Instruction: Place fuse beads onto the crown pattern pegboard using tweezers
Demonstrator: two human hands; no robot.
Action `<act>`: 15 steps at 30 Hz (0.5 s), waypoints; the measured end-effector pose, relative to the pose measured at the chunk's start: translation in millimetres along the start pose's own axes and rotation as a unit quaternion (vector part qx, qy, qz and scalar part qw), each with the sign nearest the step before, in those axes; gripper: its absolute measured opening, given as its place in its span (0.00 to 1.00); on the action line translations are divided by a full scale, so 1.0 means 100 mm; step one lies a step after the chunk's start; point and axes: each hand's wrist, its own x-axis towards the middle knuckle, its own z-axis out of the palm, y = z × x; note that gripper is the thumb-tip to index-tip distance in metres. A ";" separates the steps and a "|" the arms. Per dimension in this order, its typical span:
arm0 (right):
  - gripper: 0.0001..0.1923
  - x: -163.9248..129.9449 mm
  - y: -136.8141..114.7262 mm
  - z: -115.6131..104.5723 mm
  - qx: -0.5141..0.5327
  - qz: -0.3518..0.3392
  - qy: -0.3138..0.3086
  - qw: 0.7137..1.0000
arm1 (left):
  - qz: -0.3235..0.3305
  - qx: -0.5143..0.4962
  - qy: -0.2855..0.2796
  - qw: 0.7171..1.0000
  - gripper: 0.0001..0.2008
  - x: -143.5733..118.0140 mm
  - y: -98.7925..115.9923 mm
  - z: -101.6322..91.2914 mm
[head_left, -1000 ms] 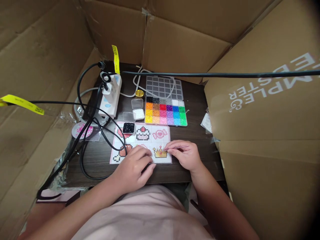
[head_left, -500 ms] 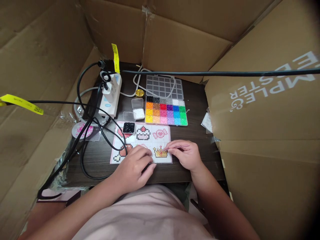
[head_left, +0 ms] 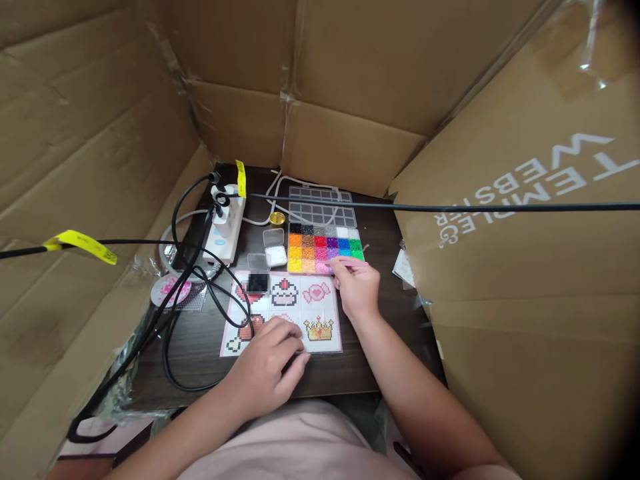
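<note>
My right hand is closed in a pinch around pink tweezers. Their tip is over the front row of the bead box, at the pink beads. My left hand lies over the lower middle of the pattern sheet, fingers loosely bent and apart, with nothing visible in them. It partly covers a pink picture. To its right on the sheet is a yellow crown; above are a cupcake and a pink candy.
A small dark tray rests on the sheet's upper left. Behind it stand a white-bead tray and a gold tin. Black cables loop over the left side near a power strip. Cardboard walls surround the table.
My right hand has moved with the tweezers from the crown up to the bead box. My left hand stays at the same spot on the sheet. The camera view has tilted upward.
</note>
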 end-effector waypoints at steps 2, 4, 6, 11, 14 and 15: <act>0.16 -0.02 0.06 0.04 -0.003 0.043 0.029 0.999 | 0.000 -0.003 -0.003 1.000 0.05 0.00 0.00 0.00; 0.18 -0.05 0.11 0.04 0.012 0.088 0.044 0.995 | 0.002 -0.003 -0.005 1.000 0.05 -0.01 -0.01 0.00; 0.18 -0.08 0.12 0.02 0.021 0.108 0.045 0.993 | 0.003 -0.003 -0.007 1.000 0.04 -0.01 -0.01 0.00; 0.18 -0.09 0.04 -0.01 0.064 0.141 0.041 0.987 | 0.004 -0.002 -0.002 1.000 0.04 -0.01 -0.02 0.01; 0.16 -0.12 -0.02 -0.09 0.129 0.158 0.035 0.978 | 0.005 0.004 0.001 1.000 0.04 -0.01 -0.02 0.01; 0.15 -0.15 -0.04 -0.15 0.145 0.160 0.023 0.976 | 0.006 0.005 0.003 1.000 0.04 -0.01 -0.02 0.01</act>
